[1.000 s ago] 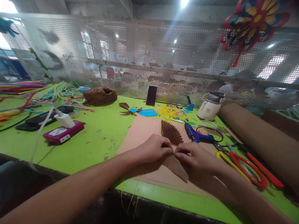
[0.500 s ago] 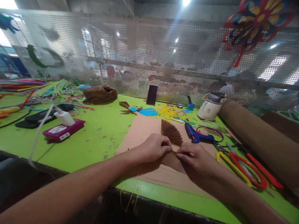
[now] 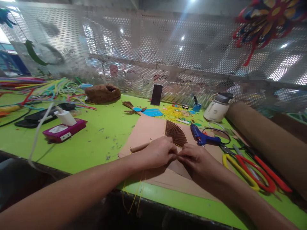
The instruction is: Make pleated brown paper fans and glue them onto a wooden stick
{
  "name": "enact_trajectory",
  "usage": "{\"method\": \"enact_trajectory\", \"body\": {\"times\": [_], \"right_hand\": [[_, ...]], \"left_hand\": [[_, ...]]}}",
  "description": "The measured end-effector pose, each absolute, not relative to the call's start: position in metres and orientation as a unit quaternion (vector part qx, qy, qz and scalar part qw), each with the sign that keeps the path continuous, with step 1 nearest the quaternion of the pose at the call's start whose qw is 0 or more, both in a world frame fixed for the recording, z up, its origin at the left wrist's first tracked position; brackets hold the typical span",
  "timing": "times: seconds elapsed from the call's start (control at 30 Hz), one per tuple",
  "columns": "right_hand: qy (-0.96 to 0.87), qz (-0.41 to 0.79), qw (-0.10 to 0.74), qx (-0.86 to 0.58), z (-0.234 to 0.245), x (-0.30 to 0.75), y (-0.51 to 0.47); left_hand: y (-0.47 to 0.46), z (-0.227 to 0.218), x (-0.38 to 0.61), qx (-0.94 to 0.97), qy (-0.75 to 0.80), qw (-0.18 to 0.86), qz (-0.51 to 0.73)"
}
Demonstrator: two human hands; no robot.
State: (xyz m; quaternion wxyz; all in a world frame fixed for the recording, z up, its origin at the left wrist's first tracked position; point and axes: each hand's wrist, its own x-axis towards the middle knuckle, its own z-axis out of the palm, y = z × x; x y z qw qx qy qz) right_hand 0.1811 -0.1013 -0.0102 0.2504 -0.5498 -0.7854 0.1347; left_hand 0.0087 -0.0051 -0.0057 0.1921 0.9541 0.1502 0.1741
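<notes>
My left hand (image 3: pixel 160 152) and my right hand (image 3: pixel 194 158) meet over a brown sheet of paper (image 3: pixel 180 168), fingertips pinched together on its folded edge. The sheet lies on a larger pinkish-brown board (image 3: pixel 147 129) on the green table (image 3: pixel 100 137). Just beyond my fingers a pleated brown paper fan (image 3: pixel 175 133) stands spread open. A thin rolled stick (image 3: pixel 140 147) pokes out to the left of my left hand.
A blue glue gun (image 3: pixel 202 137) lies right of the fan, with red scissors (image 3: pixel 261 172) and yellow scissors (image 3: pixel 237 171) beyond. A thick cardboard roll (image 3: pixel 263 137) runs along the right. A pink box with a charger (image 3: pixel 62 129), phones, pipe cleaners and a white kettle (image 3: pixel 217 108) sit around.
Both hands have stayed together on the brown sheet, shifting slightly along the fold. The rolled stick now shows left of my left hand. The view tilted a little.
</notes>
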Motion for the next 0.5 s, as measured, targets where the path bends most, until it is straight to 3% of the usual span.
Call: {"method": "enact_trajectory", "body": {"times": [0.5], "right_hand": [[-0.795, 0.074, 0.213, -0.563, -0.005, 0.166, -0.114]], "left_hand": [[-0.008, 0.005, 0.006, 0.941, 0.207, 0.243, 0.115]]}}
